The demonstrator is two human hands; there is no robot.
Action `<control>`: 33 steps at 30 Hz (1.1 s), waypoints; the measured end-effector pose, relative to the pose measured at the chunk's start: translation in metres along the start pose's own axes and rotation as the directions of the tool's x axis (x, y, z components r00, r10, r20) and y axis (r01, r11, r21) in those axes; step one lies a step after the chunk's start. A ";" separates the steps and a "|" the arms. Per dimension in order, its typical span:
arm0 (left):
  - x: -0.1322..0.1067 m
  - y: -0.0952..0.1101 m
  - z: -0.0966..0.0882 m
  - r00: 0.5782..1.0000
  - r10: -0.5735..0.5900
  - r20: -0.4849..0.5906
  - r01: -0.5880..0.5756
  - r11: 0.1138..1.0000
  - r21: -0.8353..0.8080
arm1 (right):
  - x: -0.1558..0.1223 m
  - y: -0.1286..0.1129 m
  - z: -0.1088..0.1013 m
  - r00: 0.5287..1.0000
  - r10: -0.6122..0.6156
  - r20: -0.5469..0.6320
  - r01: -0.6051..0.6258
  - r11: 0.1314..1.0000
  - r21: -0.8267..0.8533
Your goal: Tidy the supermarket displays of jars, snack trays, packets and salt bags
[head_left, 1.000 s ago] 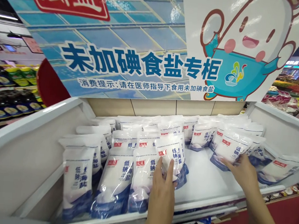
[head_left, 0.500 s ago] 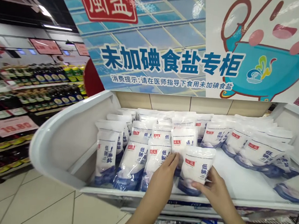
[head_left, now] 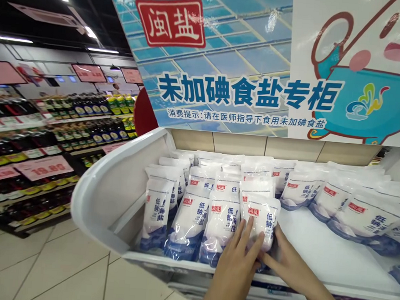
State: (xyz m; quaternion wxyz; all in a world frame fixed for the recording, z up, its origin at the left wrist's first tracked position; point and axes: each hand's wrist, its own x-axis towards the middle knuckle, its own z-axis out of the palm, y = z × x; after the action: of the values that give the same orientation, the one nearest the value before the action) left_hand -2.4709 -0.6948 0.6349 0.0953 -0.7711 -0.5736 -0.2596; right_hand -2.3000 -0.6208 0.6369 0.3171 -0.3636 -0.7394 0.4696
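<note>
A white and blue salt bag (head_left: 262, 216) stands upright at the front of a white display bin (head_left: 90, 192), fourth in a row of like bags (head_left: 190, 218). My left hand (head_left: 236, 262) lies flat against the bag's front, fingers stretched out. Just right of it, my right hand (head_left: 286, 261) touches the bag's lower right side, fingers extended. More salt bags (head_left: 350, 204) lean in rows at the right and the back.
A bare white stretch of bin floor (head_left: 317, 242) lies right of my hands. A large blue and white sign (head_left: 247, 62) rises behind the bin. Shelves of bottles (head_left: 50, 130) line the aisle at left, over a tiled floor (head_left: 51, 272).
My right hand carried a salt bag from the right side of the bin to the front row. Both hands now press it into place there. The view has swung left.
</note>
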 end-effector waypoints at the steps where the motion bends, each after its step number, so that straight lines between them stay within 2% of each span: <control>1: -0.001 -0.001 -0.001 1.000 -0.009 -0.005 0.009 1.000 -0.006 | 0.001 -0.005 -0.001 1.000 -0.004 0.012 0.004 1.000 0.012; 4: -0.002 -0.002 -0.006 0.999 -0.043 0.003 0.044 0.999 -0.025 | 0.003 -0.016 -0.002 0.999 0.024 0.045 -0.024 1.000 0.007; 6: -0.001 -0.002 -0.008 0.998 -0.055 0.010 0.055 0.998 -0.032 | 0.001 -0.014 -0.001 0.998 0.035 0.055 -0.034 0.999 -0.023; 10: -0.002 -0.002 -0.008 0.999 -0.049 -0.007 0.049 0.999 -0.012 | -0.011 0.001 -0.011 0.996 0.049 -0.072 -0.060 0.985 -0.159; 12: -0.006 -0.001 -0.009 1.000 -0.025 -0.015 0.025 1.000 0.002 | -0.012 0.005 -0.031 0.985 0.026 -0.171 -0.069 0.964 -0.257; 14: -0.010 0.001 -0.013 0.999 0.012 -0.035 -0.012 1.000 -0.002 | -0.005 0.001 -0.061 0.951 -0.043 -0.305 -0.075 0.928 -0.364; 16: -0.014 0.003 -0.016 0.997 0.042 -0.071 -0.043 0.999 -0.017 | 0.012 -0.009 -0.095 0.870 -0.180 -0.460 -0.073 0.874 -0.480; 17: -0.015 0.004 -0.017 0.995 0.058 -0.087 -0.060 0.998 -0.027 | 0.023 -0.014 -0.110 0.813 -0.289 -0.505 -0.071 0.812 -0.580; 18: -0.017 0.006 -0.017 0.993 0.072 -0.096 -0.076 0.996 -0.039 | 0.034 -0.018 -0.123 0.769 -0.396 -0.503 -0.085 0.715 -0.693; 19: -0.018 0.007 -0.017 0.992 0.083 -0.098 -0.088 0.995 -0.053 | 0.046 -0.021 -0.133 0.748 -0.473 -0.466 -0.101 0.613 -0.784; 21: -0.019 0.010 -0.016 0.991 0.102 -0.089 -0.110 0.990 -0.089 | 0.064 -0.023 -0.144 0.766 -0.541 -0.347 -0.107 0.425 -0.899; 24: -0.021 0.011 -0.014 0.989 0.119 -0.091 -0.130 0.984 -0.123 | 0.078 -0.019 -0.143 0.813 -0.535 -0.229 -0.086 0.279 -0.957; 27: -0.023 0.007 -0.015 0.987 0.109 -0.119 -0.123 0.986 -0.115 | 0.076 -0.017 -0.136 0.800 -0.564 -0.205 -0.092 0.223 -0.970; 29: -0.024 0.004 -0.017 0.986 0.096 -0.137 -0.110 0.989 -0.098 | 0.070 -0.018 -0.133 0.772 -0.605 -0.196 -0.070 0.227 -0.971; 31: -0.023 0.000 -0.017 0.982 0.110 -0.154 -0.123 0.989 -0.077 | 0.064 -0.021 -0.132 0.746 -0.644 -0.173 0.011 0.271 -0.963; 33: -0.021 -0.004 -0.016 0.970 0.175 -0.170 -0.188 0.980 -0.066 | 0.058 -0.023 -0.129 0.747 -0.643 -0.169 0.118 0.378 -0.918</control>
State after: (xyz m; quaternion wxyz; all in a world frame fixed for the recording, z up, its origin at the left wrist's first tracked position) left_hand -2.4832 -0.7179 0.6372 0.1338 -0.7998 -0.4797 -0.3351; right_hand -2.2313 -0.5192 0.7115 0.3736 -0.3900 -0.8235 -0.1734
